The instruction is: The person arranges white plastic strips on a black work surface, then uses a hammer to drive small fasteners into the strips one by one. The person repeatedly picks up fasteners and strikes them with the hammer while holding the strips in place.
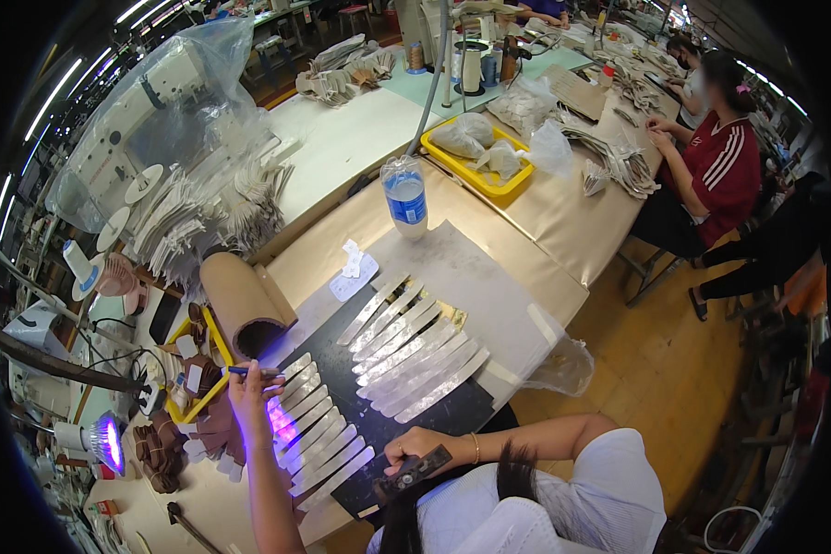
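My left hand (249, 395) is closed around a blue pen (257, 371), at the left end of a row of pale shiny strips (328, 420). Purple light falls on the strips beside that hand. A second row of similar strips (415, 351) lies farther off on the dark board (374, 462). Near the board's front edge, my right hand (410, 446) has its fingers curled. A dark, blocky object (417, 469) with a round spot overlaps it, and I cannot tell what the fingers hold.
A lit purple lamp (107, 445) stands at left, near a yellow tray (214, 334) and brown strap bundles (160, 454). Beyond the board are a cardboard tube (242, 295), a water bottle (405, 198) and a yellow tray of bags (489, 189). A co-worker (725, 157) sits at right.
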